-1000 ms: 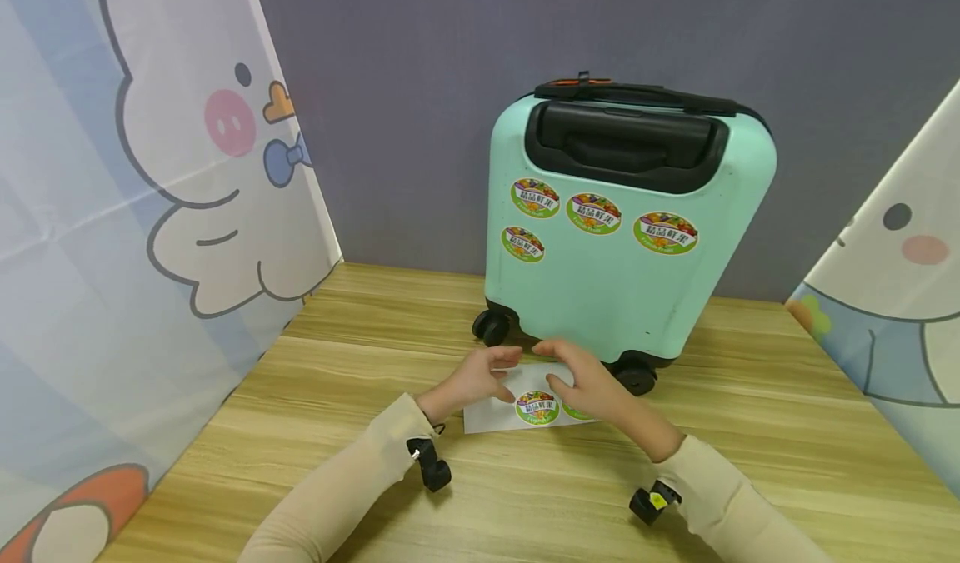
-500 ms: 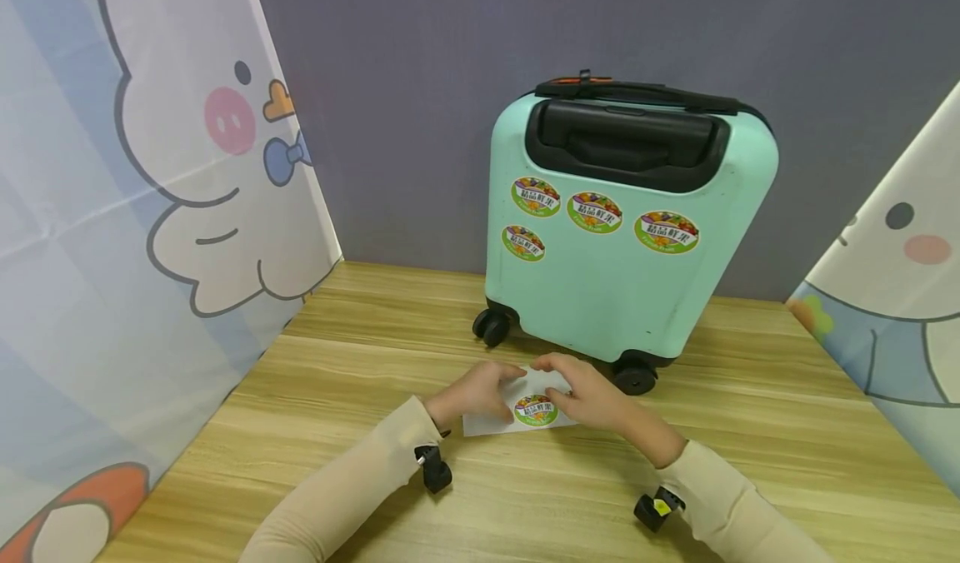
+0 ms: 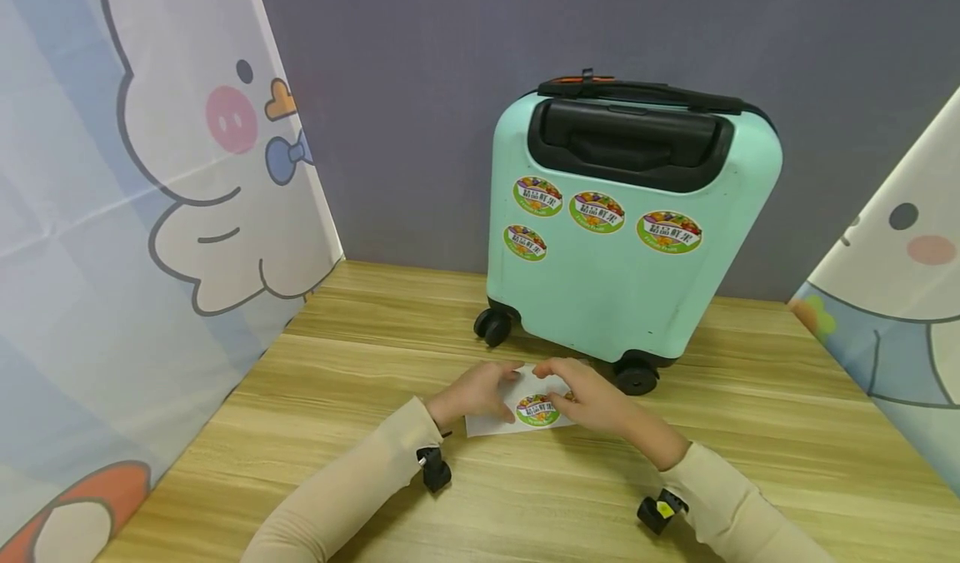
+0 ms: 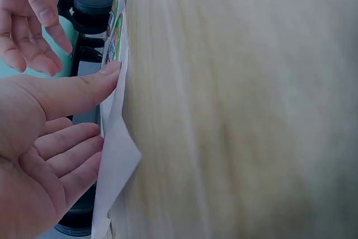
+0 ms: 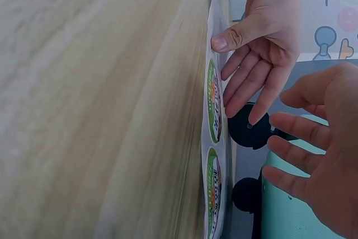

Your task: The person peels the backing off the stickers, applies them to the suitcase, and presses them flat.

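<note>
A white sticker sheet [image 3: 487, 424] lies on the table in front of the suitcase. It bears oval fruit stickers [image 3: 537, 411], two of which show in the right wrist view. My left hand [image 3: 474, 392] touches the left part of the sheet, thumb and fingertips spread on its surface. The left wrist view has a lifted, bent corner of the sheet [image 4: 119, 163] beside those fingers. Above the sheet's right part is my right hand [image 5: 319, 149], fingers loosely bent with nothing between them. It covers part of the second sticker in the head view.
A mint-green suitcase [image 3: 585, 296] stands upright behind the sheet, several matching stickers [image 3: 669, 231] on its front. Its black wheels [image 3: 636, 376] are close to my right hand. A grey panel [image 3: 405, 130] rises behind, and cartoon-print cloths [image 3: 187, 213] hang at both sides of the wooden table [image 3: 360, 313].
My left hand has come down onto the sheet. My right hand has lowered slightly and now covers more of the second sticker. Since half a second ago, both hands have hardly moved.
</note>
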`<state>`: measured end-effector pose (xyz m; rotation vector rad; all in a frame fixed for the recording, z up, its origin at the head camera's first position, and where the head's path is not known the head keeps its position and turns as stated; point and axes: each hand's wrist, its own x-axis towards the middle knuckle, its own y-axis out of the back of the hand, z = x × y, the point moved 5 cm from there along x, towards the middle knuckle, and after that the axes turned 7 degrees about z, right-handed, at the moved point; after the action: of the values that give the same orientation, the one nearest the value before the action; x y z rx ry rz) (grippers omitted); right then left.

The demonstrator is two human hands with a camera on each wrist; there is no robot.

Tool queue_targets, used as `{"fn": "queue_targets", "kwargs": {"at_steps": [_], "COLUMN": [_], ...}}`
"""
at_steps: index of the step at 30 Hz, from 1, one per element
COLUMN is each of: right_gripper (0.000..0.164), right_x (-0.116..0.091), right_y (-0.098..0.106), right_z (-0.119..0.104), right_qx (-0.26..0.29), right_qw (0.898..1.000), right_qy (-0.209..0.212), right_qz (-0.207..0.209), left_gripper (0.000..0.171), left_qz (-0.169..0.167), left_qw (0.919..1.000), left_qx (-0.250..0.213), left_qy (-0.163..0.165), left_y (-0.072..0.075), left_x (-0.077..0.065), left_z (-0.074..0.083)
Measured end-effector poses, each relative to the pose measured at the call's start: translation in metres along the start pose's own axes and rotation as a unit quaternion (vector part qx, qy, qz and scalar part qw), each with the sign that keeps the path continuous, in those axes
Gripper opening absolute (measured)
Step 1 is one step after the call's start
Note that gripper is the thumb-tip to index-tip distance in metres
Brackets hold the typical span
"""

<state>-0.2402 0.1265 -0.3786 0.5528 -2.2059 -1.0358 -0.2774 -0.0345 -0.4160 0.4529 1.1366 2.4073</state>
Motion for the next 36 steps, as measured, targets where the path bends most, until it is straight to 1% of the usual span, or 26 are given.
{"fn": "queue_targets", "kwargs": {"at_steps": [3, 6, 11, 17, 19, 23, 26, 29, 31, 33, 36], "right_gripper": [0.029, 0.028, 0.027, 0.028, 0.030, 0.033, 0.035, 0.035, 0.035, 0.035, 0.033], "right_x": [-0.001, -0.001, -0.001, -0.001, -0.001, 0.000, 0.001, 0.002, 0.003, 0.003, 0.003], "right_y": [0.000, 0.000, 0.000, -0.002, -0.003, -0.005, -0.005, -0.005, -0.004, -0.003, -0.002], "right_z": [0.000, 0.000, -0.001, -0.001, -0.001, -0.002, -0.003, -0.005, -0.006, -0.008, -0.011], "right_qx": [0.004, 0.000, -0.014, -0.030, -0.045, -0.069, -0.082, -0.099, -0.114, -0.130, -0.144], "right_qw": [1.000, 1.000, 1.000, 0.999, 0.999, 0.997, 0.996, 0.994, 0.992, 0.989, 0.984], "right_qy": [-0.005, 0.001, 0.014, 0.014, 0.018, 0.023, 0.029, 0.041, 0.055, 0.071, 0.100], "right_qz": [-0.003, -0.002, 0.001, -0.005, -0.004, -0.006, -0.007, -0.004, 0.001, 0.007, 0.018], "left_gripper": [0.088, 0.086, 0.081, 0.076, 0.072, 0.059, 0.050, 0.046, 0.044, 0.042, 0.039], "left_qz": [0.002, 0.006, 0.019, 0.028, 0.029, 0.028, 0.024, 0.021, 0.015, 0.011, 0.007], "left_qw": [0.9997, 0.9988, 0.9984, 0.9973, 0.9971, 0.9958, 0.9937, 0.9918, 0.9898, 0.9870, 0.9805], "left_qx": [-0.025, -0.048, -0.053, -0.066, -0.068, -0.086, -0.109, -0.126, -0.141, -0.158, -0.186], "left_qy": [0.005, 0.010, 0.009, 0.015, 0.015, 0.012, 0.008, 0.005, 0.013, 0.029, 0.062], "left_y": [0.000, 0.001, 0.002, 0.003, 0.004, 0.007, 0.009, 0.010, 0.011, 0.011, 0.014], "left_x": [-0.001, -0.002, -0.002, -0.002, -0.002, -0.001, 0.000, 0.002, 0.002, 0.002, 0.001], "left_z": [-0.001, -0.002, -0.002, -0.005, -0.005, -0.007, -0.008, -0.010, -0.012, -0.012, -0.011]}}
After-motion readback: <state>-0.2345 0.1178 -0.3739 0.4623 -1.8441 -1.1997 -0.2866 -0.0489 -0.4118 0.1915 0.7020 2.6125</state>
